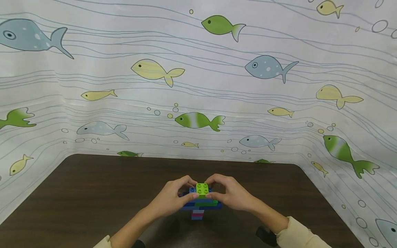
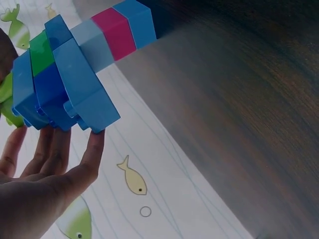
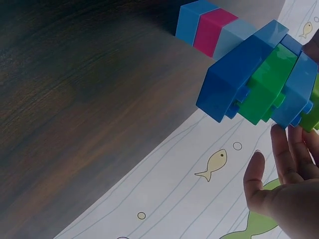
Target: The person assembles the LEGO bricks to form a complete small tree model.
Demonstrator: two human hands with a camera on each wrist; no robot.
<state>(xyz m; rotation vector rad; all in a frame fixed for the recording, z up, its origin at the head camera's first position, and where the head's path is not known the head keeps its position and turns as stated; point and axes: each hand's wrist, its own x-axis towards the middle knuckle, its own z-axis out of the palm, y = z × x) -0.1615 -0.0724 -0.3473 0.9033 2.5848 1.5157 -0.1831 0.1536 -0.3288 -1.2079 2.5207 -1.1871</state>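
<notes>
A stack of toy building bricks (image 1: 204,204) stands upright on the table, narrow below and stepped wider above. Its stem has a blue brick (image 2: 140,22), a magenta brick (image 3: 214,31) and a pale blue one. Wider blue bricks and a green brick (image 3: 271,74) form the upper layers. On top sits a lime green brick (image 1: 202,188) with its studs upward. My left hand (image 1: 170,194) and right hand (image 1: 234,193) pinch it from both sides, thumbs at the near side and index fingers at the far side. The left hand's other fingers (image 2: 93,152) reach beside the blue layers.
The dark wooden table (image 1: 108,186) extends around the stack. Behind it and along both sides rises a white sheet (image 1: 155,100) printed with fish and wavy lines. A black object (image 1: 266,236) shows beside the right sleeve (image 1: 299,234).
</notes>
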